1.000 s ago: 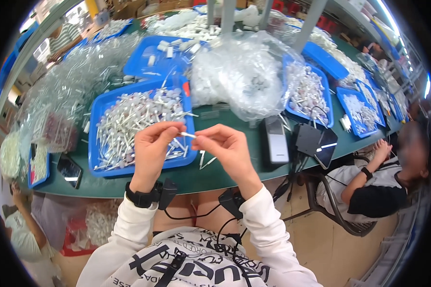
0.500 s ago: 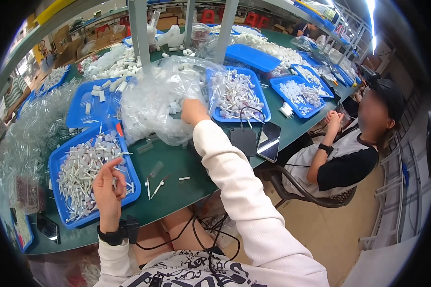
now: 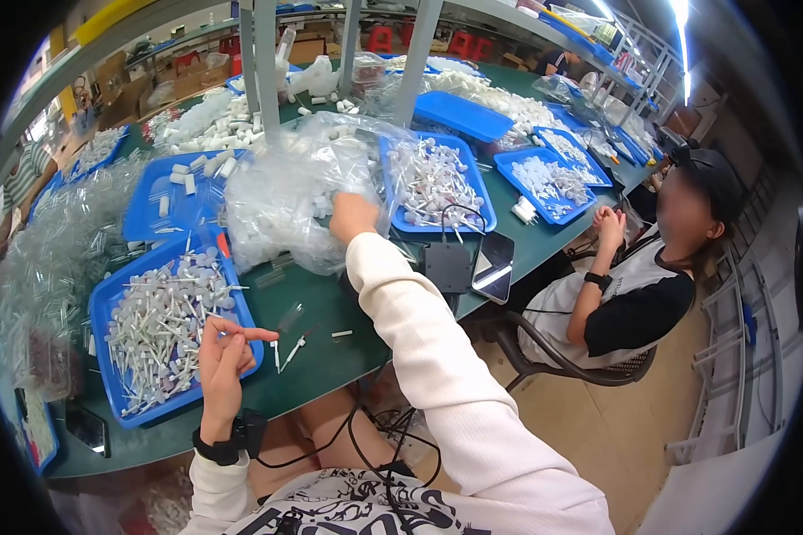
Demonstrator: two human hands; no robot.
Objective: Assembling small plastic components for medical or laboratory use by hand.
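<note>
My right hand (image 3: pixel 353 217) reaches into the mouth of a crumpled clear plastic bag (image 3: pixel 272 209). Small whitish round pieces (image 3: pixel 319 207) show by its fingers, whose tips are hidden. Over the right edge of a blue tray (image 3: pixel 107 379), my left hand (image 3: pixel 225 361) is open, index finger stretched to the right and the other fingers loosely bent. That tray holds a heap of thin white sticks with round caps (image 3: pixel 165 334). Just beyond the index fingertip, two loose thin sticks (image 3: pixel 293 352) and a clear tube (image 3: pixel 290 317) lie on the green table (image 3: pixel 317 383).
Another blue tray of capped sticks (image 3: pixel 433 178) stands right of the bag, near a black box (image 3: pixel 446 267) and a phone (image 3: pixel 493 267). Clear tubes (image 3: pixel 62 259) are piled at left. Grey posts (image 3: pixel 417 67) rise behind the bag. A seated person (image 3: pixel 611 294) is at right.
My left hand has shifted slightly right and down, and its index finger now stretches to the right. My right hand stays at the bag. The view has turned slightly.
</note>
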